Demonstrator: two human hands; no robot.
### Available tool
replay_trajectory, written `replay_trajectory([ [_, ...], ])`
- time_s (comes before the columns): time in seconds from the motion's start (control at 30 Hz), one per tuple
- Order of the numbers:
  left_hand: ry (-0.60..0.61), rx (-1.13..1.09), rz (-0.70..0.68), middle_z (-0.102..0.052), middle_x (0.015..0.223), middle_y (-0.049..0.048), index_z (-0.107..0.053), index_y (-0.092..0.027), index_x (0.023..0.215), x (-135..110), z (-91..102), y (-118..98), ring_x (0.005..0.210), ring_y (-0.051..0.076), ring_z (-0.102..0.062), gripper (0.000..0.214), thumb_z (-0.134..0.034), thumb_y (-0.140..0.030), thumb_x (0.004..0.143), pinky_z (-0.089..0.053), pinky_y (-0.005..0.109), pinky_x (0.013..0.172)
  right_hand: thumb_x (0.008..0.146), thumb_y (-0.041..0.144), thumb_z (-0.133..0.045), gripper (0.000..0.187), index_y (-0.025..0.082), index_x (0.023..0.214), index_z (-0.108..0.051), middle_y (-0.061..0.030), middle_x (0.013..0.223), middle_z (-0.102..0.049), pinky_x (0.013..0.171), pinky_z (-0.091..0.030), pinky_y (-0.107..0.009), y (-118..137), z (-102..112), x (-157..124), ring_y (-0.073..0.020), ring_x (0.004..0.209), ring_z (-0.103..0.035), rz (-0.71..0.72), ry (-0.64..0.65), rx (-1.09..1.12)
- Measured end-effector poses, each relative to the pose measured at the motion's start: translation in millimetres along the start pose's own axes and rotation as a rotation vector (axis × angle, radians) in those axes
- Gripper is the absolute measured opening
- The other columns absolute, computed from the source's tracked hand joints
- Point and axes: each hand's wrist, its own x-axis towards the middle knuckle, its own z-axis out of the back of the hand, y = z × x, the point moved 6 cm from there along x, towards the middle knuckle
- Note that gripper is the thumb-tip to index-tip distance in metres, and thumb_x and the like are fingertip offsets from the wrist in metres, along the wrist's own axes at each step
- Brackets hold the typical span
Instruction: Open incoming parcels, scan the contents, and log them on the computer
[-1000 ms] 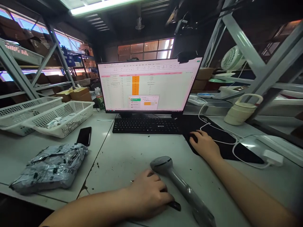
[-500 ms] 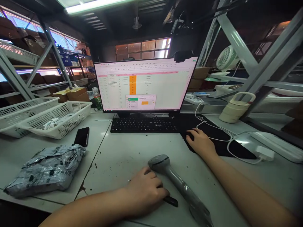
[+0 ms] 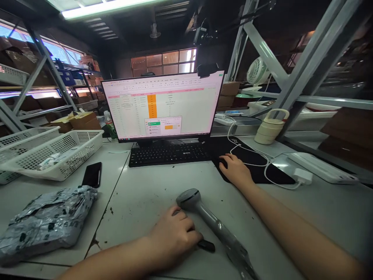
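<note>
Left hand, nearer scanner, is gripping black tool; its end is protruding near-right, roughly along scanner's axis; right hand is holding mouse beyond scanner.

Left hand: bare, broad back, rounded knuckles, smooth outline. Left forearm: also bare, slim at wrist, thicker toward elbow, cut off by lower edge of view. Right hand: bare, smaller in view, slender fingers, narrow wrist. Right forearm: bare, long, smooth, widening steadily, blurred near lower right corner. Fingernails too small to tell.
</note>
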Motion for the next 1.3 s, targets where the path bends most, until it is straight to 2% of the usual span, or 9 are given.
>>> replay_trajectory([
  [0.23,0.045,0.006,0.022,-0.065,0.086,0.0023,-0.07,-0.024,0.11,-0.5,-2.9,3.0,0.087,0.02,-0.059,0.02,-0.055,-0.036,0.102,-0.038,0.041,0.097,0.093,0.038,-0.05,0.039,0.02,0.118,-0.074,-0.0134,0.136,-0.063,0.094,-0.055,-0.046,-5.7,-9.9,3.9,-0.0318,0.116,-0.064,0.053,-0.04,0.02],
  [0.37,0.075,-0.009,0.035,-0.066,0.089,0.0023,-0.069,-0.023,0.108,0.3,-1.2,3.4,0.09,0.022,-0.06,0.022,-0.06,-0.041,0.098,-0.039,0.042,0.095,0.093,0.039,-0.05,0.039,0.02,0.117,-0.074,-0.0136,0.136,-0.062,0.091,-0.056,-0.047,-6.0,-11.4,4.2,-0.0322,0.114,-0.064,0.079,-0.056,0.028],
  [0.57,0.135,-0.042,0.074,-0.067,0.094,0.0024,-0.067,-0.023,0.108,1.4,-0.1,4.1,0.095,0.023,-0.06,0.025,-0.064,-0.045,0.096,-0.039,0.044,0.097,0.095,0.035,-0.047,0.041,0.018,0.124,-0.07,-0.0153,0.138,-0.061,0.095,-0.053,-0.046,-4.6,-6.0,2.9,-0.0325,0.116,-0.062,-0.008,-0.014,-0.021],
  [0.87,0.11,-0.151,0.117,-0.069,0.1,0.0017,-0.067,-0.025,0.113,0.5,-1.7,6.1,0.098,0.022,-0.06,0.021,-0.063,-0.039,0.097,-0.039,0.048,0.104,0.093,0.03,-0.049,0.038,0.021,0.122,-0.072,-0.0128,0.137,-0.062,0.094,-0.051,-0.043,1.0,1.9,-1.0,-0.0309,0.112,-0.061,-0.021,0.006,-0.03],
  [1.0,0.077,-0.155,0.113,-0.068,0.1,0.0016,-0.068,-0.026,0.113,-0.8,-3.1,6.2,0.098,0.022,-0.06,0.021,-0.063,-0.039,0.097,-0.038,0.049,0.105,0.093,0.029,-0.048,0.04,0.02,0.123,-0.072,-0.0129,0.138,-0.062,0.094,-0.052,-0.044,1.7,3.1,-2.1,-0.0313,0.113,-0.06,-0.027,0.011,-0.019],
  [1.3,0.084,-0.157,0.106,-0.068,0.098,0.0023,-0.068,-0.024,0.111,-0.8,-2.3,5.4,0.097,0.022,-0.06,0.021,-0.063,-0.039,0.097,-0.04,0.049,0.104,0.093,0.03,-0.049,0.04,0.02,0.124,-0.072,-0.012,0.14,-0.061,0.096,-0.052,-0.044,1.9,3.3,-1.7,-0.0314,0.116,-0.06,-0.044,0.03,-0.023],
])
